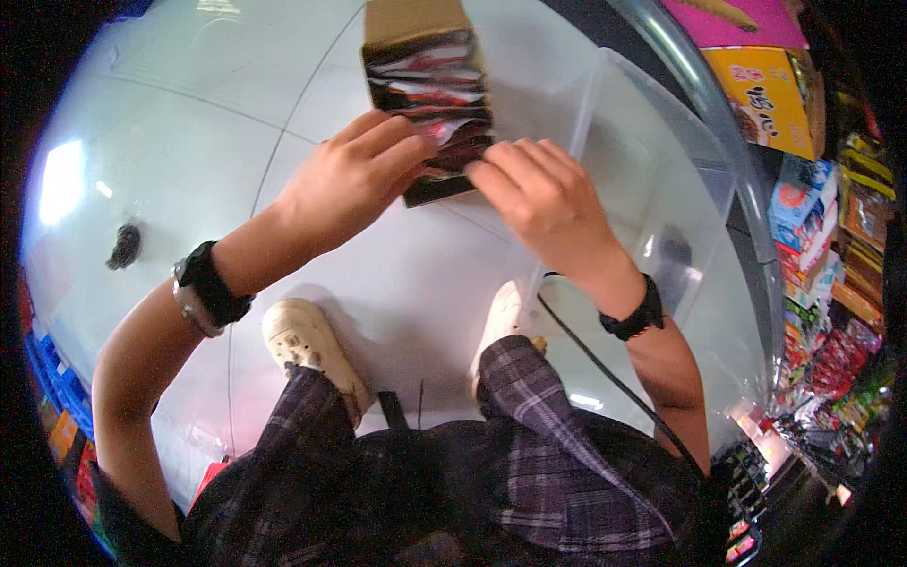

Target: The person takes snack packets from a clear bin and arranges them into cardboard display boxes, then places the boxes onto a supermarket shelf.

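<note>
An open cardboard box (418, 25) stands on the pale tiled floor before me, filled with a row of shiny dark, red and white packets (439, 85). My left hand (361, 159) reaches over its near left part, with the fingers bent down onto the packets; the fingertips are partly hidden and blurred. At the box's near right corner is my right hand (542, 188), its fingers curled and close together. Whether either hand grips a packet cannot be told.
A clear plastic bin (592, 113) stands on the right. Beyond it, packaged goods (815, 354) and a yellow carton (762, 99) fill shelves. A black cable (602, 365) runs by my right arm. My feet in cream clogs (305, 337) are below; a dark clump (125, 246) lies left.
</note>
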{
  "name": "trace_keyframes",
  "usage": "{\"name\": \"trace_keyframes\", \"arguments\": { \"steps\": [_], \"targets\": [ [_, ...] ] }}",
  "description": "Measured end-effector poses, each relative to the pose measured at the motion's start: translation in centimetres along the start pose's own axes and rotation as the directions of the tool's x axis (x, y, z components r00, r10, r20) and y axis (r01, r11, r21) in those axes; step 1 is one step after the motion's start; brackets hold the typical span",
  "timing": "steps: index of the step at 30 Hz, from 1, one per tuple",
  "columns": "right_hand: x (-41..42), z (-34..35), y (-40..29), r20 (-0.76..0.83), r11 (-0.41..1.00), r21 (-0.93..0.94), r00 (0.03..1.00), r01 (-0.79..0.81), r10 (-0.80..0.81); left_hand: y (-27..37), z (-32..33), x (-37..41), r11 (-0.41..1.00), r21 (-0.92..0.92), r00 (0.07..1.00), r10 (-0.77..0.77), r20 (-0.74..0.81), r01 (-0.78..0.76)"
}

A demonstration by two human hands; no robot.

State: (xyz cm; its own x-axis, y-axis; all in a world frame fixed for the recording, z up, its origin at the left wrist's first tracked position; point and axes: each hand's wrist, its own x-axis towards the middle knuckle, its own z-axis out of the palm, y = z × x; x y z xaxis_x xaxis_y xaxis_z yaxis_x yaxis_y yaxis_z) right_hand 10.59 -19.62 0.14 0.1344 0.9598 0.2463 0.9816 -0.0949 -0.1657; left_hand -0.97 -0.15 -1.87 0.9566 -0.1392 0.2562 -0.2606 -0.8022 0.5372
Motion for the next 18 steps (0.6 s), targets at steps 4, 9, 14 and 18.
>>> {"name": "trace_keyframes", "arguments": {
  "steps": [4, 9, 14, 18],
  "targets": [
    [0.0, 0.3, -0.5, -0.022, 0.999, 0.031, 0.999, -0.044, 0.045, -0.2, -0.1, 0.3, 0.993, -0.081, 0.996, -0.088, 0.023, 0.09],
    [0.1, 0.4, -0.5, -0.044, 0.999, 0.043, 0.999, -0.011, 0.013, -0.3, -0.3, 0.6, 0.988, -0.104, 0.994, -0.113, 0.012, 0.113],
    [-0.4, 0.5, -1.4, 0.005, 0.999, 0.036, 1.0, 0.027, -0.027, -0.7, 0.0, 0.8, 0.993, -0.108, 0.999, -0.05, -0.01, 0.048],
    [-0.8, 1.3, -1.8, 0.085, 0.993, 0.084, 0.993, -0.084, 0.077, -0.6, -0.2, 0.8, 0.995, -0.093, 0.999, -0.044, -0.02, 0.042]
  ]
}}
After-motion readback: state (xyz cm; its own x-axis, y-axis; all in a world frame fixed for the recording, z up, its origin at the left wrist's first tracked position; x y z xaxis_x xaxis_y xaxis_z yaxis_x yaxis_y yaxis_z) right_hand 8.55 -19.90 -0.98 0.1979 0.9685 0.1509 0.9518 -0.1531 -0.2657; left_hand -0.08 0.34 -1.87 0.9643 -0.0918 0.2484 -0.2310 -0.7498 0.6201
